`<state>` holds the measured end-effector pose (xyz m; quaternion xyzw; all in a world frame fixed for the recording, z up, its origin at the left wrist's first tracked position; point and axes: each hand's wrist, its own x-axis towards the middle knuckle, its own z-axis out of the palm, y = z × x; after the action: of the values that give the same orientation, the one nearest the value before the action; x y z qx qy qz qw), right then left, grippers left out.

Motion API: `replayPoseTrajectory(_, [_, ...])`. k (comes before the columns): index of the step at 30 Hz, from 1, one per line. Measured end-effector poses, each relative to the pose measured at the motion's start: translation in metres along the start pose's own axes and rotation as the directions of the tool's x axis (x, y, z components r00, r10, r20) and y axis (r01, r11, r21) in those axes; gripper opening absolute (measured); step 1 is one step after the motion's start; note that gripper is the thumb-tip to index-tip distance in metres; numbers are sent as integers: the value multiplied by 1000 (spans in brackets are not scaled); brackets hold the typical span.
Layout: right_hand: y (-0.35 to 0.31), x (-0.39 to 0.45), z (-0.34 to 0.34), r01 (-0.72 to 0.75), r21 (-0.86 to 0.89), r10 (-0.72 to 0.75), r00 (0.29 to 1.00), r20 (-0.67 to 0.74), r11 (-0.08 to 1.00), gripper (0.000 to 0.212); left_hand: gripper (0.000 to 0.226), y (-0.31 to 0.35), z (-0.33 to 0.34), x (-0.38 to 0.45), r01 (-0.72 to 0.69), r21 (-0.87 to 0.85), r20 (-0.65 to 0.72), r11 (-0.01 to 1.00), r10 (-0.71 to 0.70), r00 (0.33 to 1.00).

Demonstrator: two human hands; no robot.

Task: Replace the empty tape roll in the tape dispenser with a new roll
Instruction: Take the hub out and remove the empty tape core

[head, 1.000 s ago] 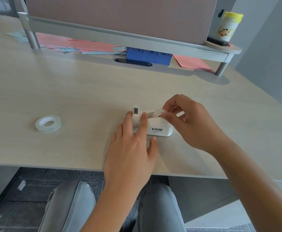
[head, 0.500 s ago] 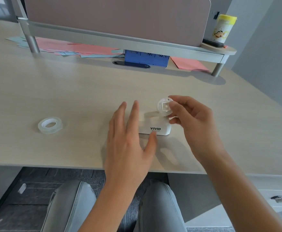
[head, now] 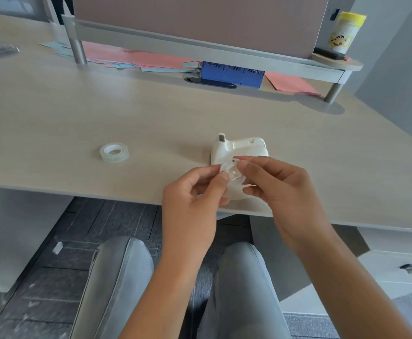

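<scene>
The empty tape core (head: 233, 171), a small white plastic hub, is pinched between both hands just above the desk's near edge, its flat face turned up toward the camera. The left hand (head: 195, 192) grips its left rim with thumb and forefinger; the right hand (head: 281, 189) pinches its right side, other fingers loosely curled. Just behind it, the white tape dispenser (head: 239, 149) sits on the desk (head: 151, 118), long axis running left to right, cutter end (the raised tip) at the left. The new tape roll (head: 114, 152) lies flat well to the left.
</scene>
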<state>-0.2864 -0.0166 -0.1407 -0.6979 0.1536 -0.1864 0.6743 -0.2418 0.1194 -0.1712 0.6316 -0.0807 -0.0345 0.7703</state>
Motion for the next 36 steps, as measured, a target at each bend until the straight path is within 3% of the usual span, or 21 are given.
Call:
replayPoseTrajectory(5, [-2,-10,13,-24,0,24,998,59,1000,12,6,6,-17,-11,29,-82,-14,996,-30,999])
replayPoseTrajectory(11, [-8,-13,20,-156,156,125,974,189,975,34,6,17,-28,-15,137,-302,59,943,-125,990])
replayPoseTrajectory(15, [-11,-15,26,-268,283,202,949,240,921,23,10,18,-27,-14,165,-397,97,903,-138,986])
replayPoseTrajectory(23, [-11,-11,28,-308,292,250,943,220,905,25,26,11,-27,-10,168,-440,103,882,-137,985])
replayPoseTrajectory(36, [-10,3,33,-360,308,292,924,247,881,25,25,7,-29,6,200,-510,147,837,-145,978])
